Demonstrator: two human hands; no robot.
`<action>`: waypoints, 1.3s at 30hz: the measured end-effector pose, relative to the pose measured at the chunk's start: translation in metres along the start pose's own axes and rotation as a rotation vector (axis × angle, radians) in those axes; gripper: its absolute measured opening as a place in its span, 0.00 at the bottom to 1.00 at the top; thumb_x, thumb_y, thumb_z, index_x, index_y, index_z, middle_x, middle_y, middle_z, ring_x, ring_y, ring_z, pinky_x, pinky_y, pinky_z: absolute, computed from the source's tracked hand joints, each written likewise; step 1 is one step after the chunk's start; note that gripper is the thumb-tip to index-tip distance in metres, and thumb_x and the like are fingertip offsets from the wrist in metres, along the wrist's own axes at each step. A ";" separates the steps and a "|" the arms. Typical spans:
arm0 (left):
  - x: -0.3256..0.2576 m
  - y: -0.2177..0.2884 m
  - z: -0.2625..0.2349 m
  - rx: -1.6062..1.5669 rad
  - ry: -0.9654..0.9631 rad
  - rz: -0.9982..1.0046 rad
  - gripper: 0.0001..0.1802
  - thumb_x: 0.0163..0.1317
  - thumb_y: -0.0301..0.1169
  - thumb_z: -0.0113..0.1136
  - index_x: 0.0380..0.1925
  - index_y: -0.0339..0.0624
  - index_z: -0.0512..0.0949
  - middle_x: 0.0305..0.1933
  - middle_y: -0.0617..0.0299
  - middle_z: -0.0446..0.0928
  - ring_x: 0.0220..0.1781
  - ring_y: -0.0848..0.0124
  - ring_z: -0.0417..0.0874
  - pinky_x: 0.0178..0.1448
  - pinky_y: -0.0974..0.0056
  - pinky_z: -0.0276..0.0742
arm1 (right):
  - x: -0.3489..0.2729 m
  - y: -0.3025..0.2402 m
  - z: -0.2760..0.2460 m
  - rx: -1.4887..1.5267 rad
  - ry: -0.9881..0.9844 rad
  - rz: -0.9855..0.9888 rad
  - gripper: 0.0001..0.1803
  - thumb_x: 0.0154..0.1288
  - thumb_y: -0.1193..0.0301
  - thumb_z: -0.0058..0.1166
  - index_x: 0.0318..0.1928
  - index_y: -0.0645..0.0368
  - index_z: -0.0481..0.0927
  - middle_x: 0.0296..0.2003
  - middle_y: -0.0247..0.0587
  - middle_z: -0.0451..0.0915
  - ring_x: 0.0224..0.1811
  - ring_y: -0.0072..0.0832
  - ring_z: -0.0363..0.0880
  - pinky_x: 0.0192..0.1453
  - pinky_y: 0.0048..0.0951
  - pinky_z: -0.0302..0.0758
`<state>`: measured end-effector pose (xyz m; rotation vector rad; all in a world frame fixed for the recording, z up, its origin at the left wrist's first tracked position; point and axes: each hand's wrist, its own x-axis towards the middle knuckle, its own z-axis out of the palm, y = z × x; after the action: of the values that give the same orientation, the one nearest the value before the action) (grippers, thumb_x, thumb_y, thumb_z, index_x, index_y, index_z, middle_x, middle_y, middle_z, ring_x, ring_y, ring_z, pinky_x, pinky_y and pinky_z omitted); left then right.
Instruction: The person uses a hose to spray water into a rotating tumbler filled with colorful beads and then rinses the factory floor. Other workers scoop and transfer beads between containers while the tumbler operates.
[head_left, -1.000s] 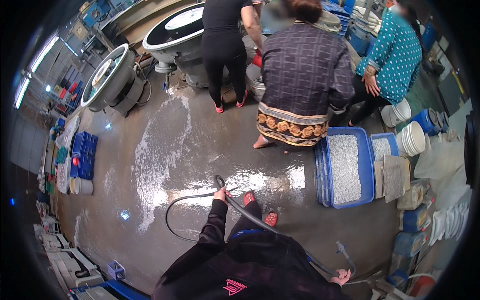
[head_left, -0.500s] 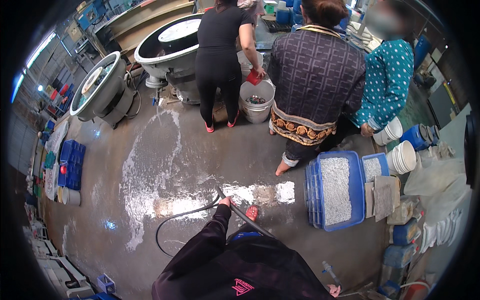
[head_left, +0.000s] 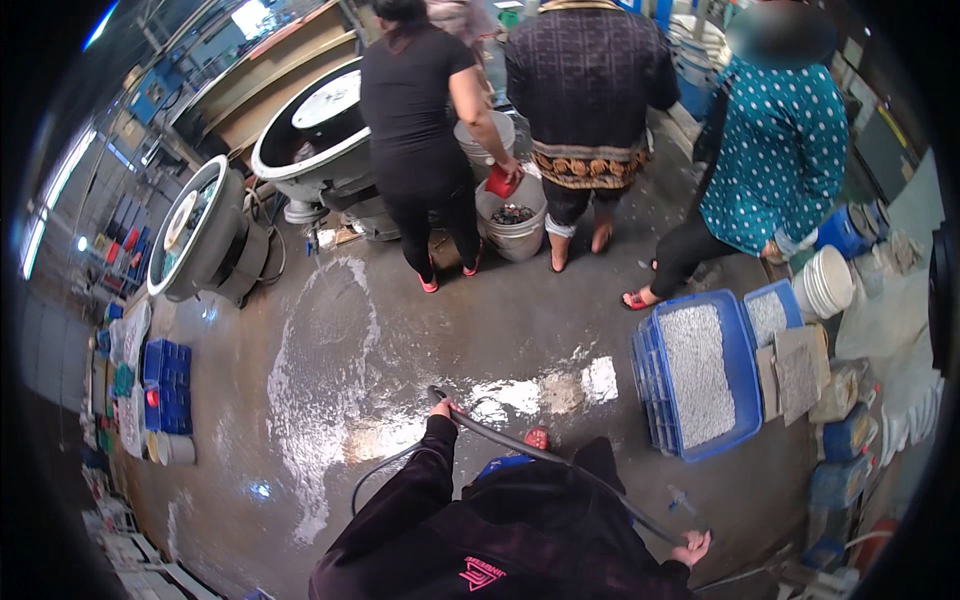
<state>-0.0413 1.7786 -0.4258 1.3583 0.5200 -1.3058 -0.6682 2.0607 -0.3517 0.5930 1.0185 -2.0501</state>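
Gripping a dark hose (head_left: 520, 450) in both hands: left hand (head_left: 443, 409) with fingers wrapped round the nozzle end, aimed at the floor just ahead; right hand (head_left: 692, 547) low at the near right, fingers half curled, seemingly closed loosely about the hose's trailing length, though too small to tell for certain. Running slantwise between the two hands, with a slack loop sagging to the near left. Just beyond the nozzle, wet concrete floor (head_left: 330, 400) shining in a broad streak with pale foam patches, so rinsing looks well begun; drier grey stretches to the right and farther off judged still to be done. At right, stacked blue trays (head_left: 740, 370) of pale granules, white buckets (head_left: 825, 280) beyond. Farther off, three people standing round a white bucket (head_left: 515, 225), and tilted round drum machines (head_left: 200, 235) at the far left.
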 end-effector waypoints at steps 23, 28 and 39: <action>0.014 -0.144 0.027 1.652 -0.349 0.519 0.13 0.57 0.29 0.44 0.14 0.49 0.68 0.15 0.68 0.64 0.19 0.71 0.68 0.21 0.65 0.62 | 0.146 -0.146 0.232 0.096 -0.220 0.165 0.24 0.65 0.62 0.46 0.13 0.47 0.56 0.05 0.25 0.52 0.05 0.17 0.47 0.13 0.21 0.51; -0.033 -0.188 0.073 1.880 -0.207 0.237 0.09 0.55 0.30 0.47 0.17 0.47 0.69 0.17 0.66 0.66 0.21 0.69 0.70 0.23 0.63 0.64 | 0.184 -0.173 0.331 -0.111 -0.275 0.155 0.23 0.65 0.62 0.47 0.13 0.47 0.56 0.05 0.24 0.52 0.05 0.17 0.46 0.12 0.21 0.52; -0.072 -0.200 0.135 1.969 -0.176 0.035 0.05 0.51 0.32 0.55 0.23 0.44 0.72 0.20 0.60 0.72 0.26 0.66 0.76 0.27 0.59 0.68 | 0.269 -0.107 0.522 -0.240 -0.629 0.438 0.22 0.67 0.61 0.42 0.15 0.48 0.60 0.04 0.24 0.53 0.04 0.17 0.47 0.13 0.22 0.54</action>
<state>-0.2898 1.7407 -0.4101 2.5851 -1.3538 -1.8161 -0.9527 1.5631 -0.1837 0.0202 0.6657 -1.5391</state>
